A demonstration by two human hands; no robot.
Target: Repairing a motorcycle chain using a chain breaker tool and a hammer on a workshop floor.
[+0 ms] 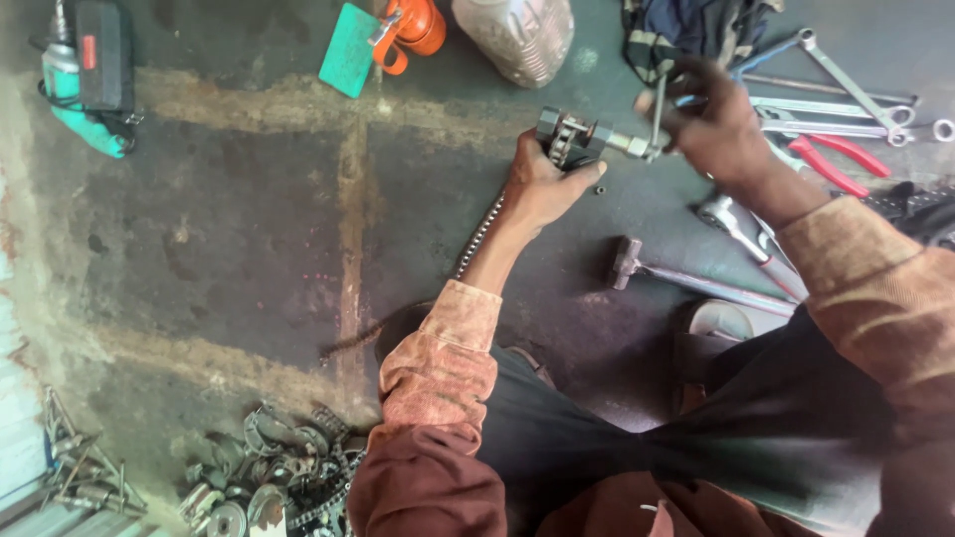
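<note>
Gripping a dark chain tool (569, 135) in our left hand (542, 184), we hold it up above the stained concrete floor (239, 229), fingers clenched around its body. A drive chain (479, 235) hangs from the tool and runs down past our left wrist towards our knee. Our right hand (718, 124) closes on the thin cross handle (658, 104) at the end of the tool's silver screw shaft (625, 142), fingers wrapped about it.

Just below the tool, a small dark bit (600, 189) lies on the floor; we cannot tell what it is. Near our right forearm we see a ratchet wrench (734, 219) and, just beside it, a hammer (696, 281) lying flat. Further right, red-handled pliers (841, 159) and several long spanners (846, 104) lie close together. Behind our hands sit a clear plastic jug (517, 35), an orange oil can (413, 25) touching a green card (348, 50), and a bundle of cloth (686, 30). Well apart, at the far left, a teal power drill (85, 80) rests on the floor. A heap of greasy metal parts (279, 482) lies by our left elbow.
</note>
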